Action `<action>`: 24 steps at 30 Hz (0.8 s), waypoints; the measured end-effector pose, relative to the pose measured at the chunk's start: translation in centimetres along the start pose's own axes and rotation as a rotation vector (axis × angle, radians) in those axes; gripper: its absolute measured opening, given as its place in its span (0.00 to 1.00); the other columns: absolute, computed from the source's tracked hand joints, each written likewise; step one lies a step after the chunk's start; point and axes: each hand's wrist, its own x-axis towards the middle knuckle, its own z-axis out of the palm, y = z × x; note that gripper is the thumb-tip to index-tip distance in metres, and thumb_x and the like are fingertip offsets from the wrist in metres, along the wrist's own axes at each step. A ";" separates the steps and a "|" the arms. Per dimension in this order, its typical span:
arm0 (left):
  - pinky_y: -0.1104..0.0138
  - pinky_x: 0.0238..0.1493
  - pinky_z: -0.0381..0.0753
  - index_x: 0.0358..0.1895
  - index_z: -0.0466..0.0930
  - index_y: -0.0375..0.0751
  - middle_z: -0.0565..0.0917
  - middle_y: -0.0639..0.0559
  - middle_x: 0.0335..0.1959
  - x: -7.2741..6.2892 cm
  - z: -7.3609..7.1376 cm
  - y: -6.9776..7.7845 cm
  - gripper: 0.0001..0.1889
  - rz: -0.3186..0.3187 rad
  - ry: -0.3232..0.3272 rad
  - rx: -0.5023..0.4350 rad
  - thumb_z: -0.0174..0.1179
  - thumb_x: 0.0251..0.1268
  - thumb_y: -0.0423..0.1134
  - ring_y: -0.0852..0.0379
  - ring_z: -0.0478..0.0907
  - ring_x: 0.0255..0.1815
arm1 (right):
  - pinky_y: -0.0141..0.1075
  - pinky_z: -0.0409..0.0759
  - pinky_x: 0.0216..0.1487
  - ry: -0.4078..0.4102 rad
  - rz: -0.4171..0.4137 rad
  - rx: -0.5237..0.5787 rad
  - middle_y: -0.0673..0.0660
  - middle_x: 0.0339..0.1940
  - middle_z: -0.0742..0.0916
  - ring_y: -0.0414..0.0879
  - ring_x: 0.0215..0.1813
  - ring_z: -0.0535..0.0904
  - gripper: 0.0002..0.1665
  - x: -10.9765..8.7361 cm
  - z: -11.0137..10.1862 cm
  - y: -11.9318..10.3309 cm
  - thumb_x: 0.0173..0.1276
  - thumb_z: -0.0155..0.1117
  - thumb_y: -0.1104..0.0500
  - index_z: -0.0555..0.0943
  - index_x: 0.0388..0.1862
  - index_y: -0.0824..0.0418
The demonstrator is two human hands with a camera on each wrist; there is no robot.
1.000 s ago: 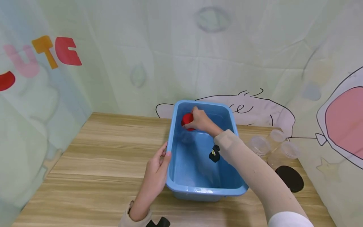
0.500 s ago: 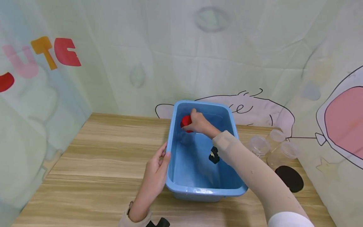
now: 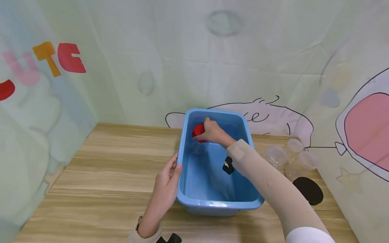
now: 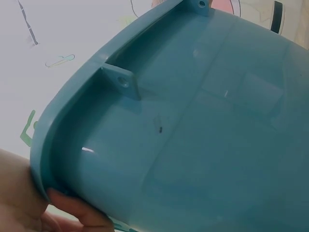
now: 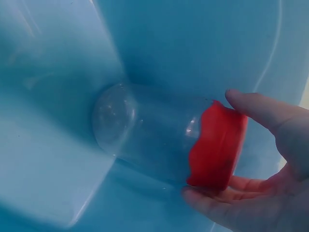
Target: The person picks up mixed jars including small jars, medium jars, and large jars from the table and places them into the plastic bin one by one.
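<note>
A deep blue plastic tub (image 3: 212, 204) stands on the wooden table. At its left edge my left hand (image 3: 166, 180) holds the rim, thumb on top and fingers beneath; the left wrist view shows fingers (image 4: 79, 212) against the tub's outer wall. Inside the tub, near its far left corner, my right hand (image 3: 212, 131) grips a clear jar by its red lid (image 3: 199, 131). In the right wrist view the transparent jar body (image 5: 154, 130) extends down to the tub's floor, with thumb and fingers on opposite sides of the lid.
Several clear containers with translucent lids, one a jar (image 3: 276, 157), stand right of the tub, partly behind my right forearm. A black disc (image 3: 308, 190) lies in front of them. A printed cloth backdrop (image 3: 136, 60) encloses the table (image 3: 115, 182).
My right hand and the red-lidded jar have shifted very slightly toward the near side of the tub. The left hand keeps its hold on the rim.
</note>
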 end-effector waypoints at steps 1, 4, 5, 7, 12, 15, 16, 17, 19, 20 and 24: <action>0.63 0.40 0.84 0.75 0.59 0.32 0.75 0.38 0.48 0.0 0.0 0.0 0.25 0.001 -0.001 -0.001 0.45 0.82 0.39 0.51 0.79 0.37 | 0.47 0.82 0.52 -0.001 0.002 0.003 0.66 0.61 0.77 0.59 0.57 0.75 0.45 -0.1 -0.1 0.0 0.59 0.78 0.56 0.62 0.66 0.69; 0.61 0.41 0.84 0.75 0.59 0.32 0.76 0.38 0.49 0.0 0.1 0.0 0.25 0.003 -0.002 -0.001 0.45 0.82 0.39 0.51 0.80 0.38 | 0.47 0.82 0.52 -0.001 0.006 0.009 0.66 0.60 0.77 0.59 0.56 0.76 0.45 -0.2 -0.5 -0.2 0.59 0.78 0.54 0.63 0.67 0.69; 0.60 0.42 0.85 0.76 0.59 0.32 0.76 0.37 0.49 0.0 0.1 0.0 0.25 0.002 -0.002 0.001 0.45 0.82 0.39 0.50 0.80 0.38 | 0.47 0.82 0.52 0.000 0.008 0.010 0.66 0.60 0.77 0.59 0.56 0.76 0.45 -0.2 -0.6 -0.2 0.59 0.78 0.54 0.63 0.67 0.69; 0.59 0.42 0.85 0.76 0.59 0.32 0.77 0.37 0.50 0.0 0.1 0.0 0.25 -0.001 -0.001 0.005 0.45 0.82 0.39 0.50 0.80 0.40 | 0.47 0.82 0.52 0.003 0.014 0.016 0.65 0.60 0.78 0.59 0.56 0.76 0.46 -0.3 -0.8 -0.3 0.59 0.78 0.54 0.63 0.67 0.68; 0.57 0.42 0.85 0.75 0.59 0.32 0.78 0.37 0.50 0.0 0.2 0.0 0.25 -0.011 0.004 0.014 0.45 0.82 0.39 0.49 0.80 0.40 | 0.47 0.81 0.54 -0.008 0.036 0.029 0.64 0.62 0.77 0.58 0.58 0.76 0.48 -0.5 -1.3 -0.6 0.59 0.78 0.53 0.61 0.70 0.67; 0.58 0.42 0.85 0.75 0.59 0.32 0.77 0.37 0.50 0.0 0.2 0.1 0.25 -0.012 0.006 0.014 0.45 0.82 0.39 0.49 0.80 0.40 | 0.48 0.81 0.54 -0.015 0.039 0.034 0.64 0.64 0.76 0.58 0.59 0.75 0.49 -0.7 -1.8 -0.9 0.60 0.77 0.53 0.60 0.71 0.67; 0.58 0.42 0.85 0.75 0.59 0.32 0.77 0.37 0.50 0.0 0.2 0.1 0.25 -0.012 0.007 0.015 0.45 0.82 0.39 0.49 0.80 0.40 | 0.48 0.81 0.55 -0.016 0.040 0.033 0.64 0.64 0.76 0.59 0.59 0.75 0.49 -0.7 -1.9 -0.9 0.60 0.77 0.53 0.60 0.72 0.68; 0.58 0.42 0.85 0.75 0.59 0.32 0.77 0.37 0.50 0.0 0.2 0.1 0.25 -0.012 0.008 0.017 0.45 0.82 0.39 0.49 0.80 0.40 | 0.48 0.81 0.55 -0.020 0.038 0.033 0.64 0.64 0.76 0.59 0.59 0.75 0.49 -0.8 -2.1 -1.0 0.60 0.77 0.53 0.60 0.71 0.68; 0.58 0.42 0.85 0.75 0.60 0.32 0.77 0.37 0.50 0.0 0.2 0.1 0.25 -0.011 0.010 0.018 0.45 0.82 0.39 0.49 0.80 0.40 | 0.49 0.80 0.55 -0.030 0.040 0.038 0.65 0.65 0.76 0.60 0.61 0.75 0.50 -0.8 -2.5 -1.2 0.61 0.76 0.53 0.59 0.72 0.69; 0.58 0.42 0.85 0.75 0.59 0.32 0.76 0.37 0.50 0.0 0.2 0.1 0.25 -0.012 0.009 0.017 0.45 0.82 0.39 0.49 0.80 0.40 | 0.49 0.80 0.56 -0.037 0.041 0.040 0.66 0.66 0.75 0.60 0.61 0.74 0.50 -0.7 -2.8 -1.2 0.61 0.76 0.53 0.59 0.73 0.69; 0.59 0.42 0.85 0.75 0.60 0.32 0.76 0.37 0.49 0.0 0.2 0.1 0.25 -0.001 0.011 0.016 0.45 0.82 0.38 0.49 0.80 0.40 | 0.48 0.79 0.57 -0.058 0.036 0.032 0.68 0.66 0.75 0.60 0.62 0.74 0.50 -0.6 -4.1 -1.5 0.63 0.74 0.50 0.59 0.73 0.71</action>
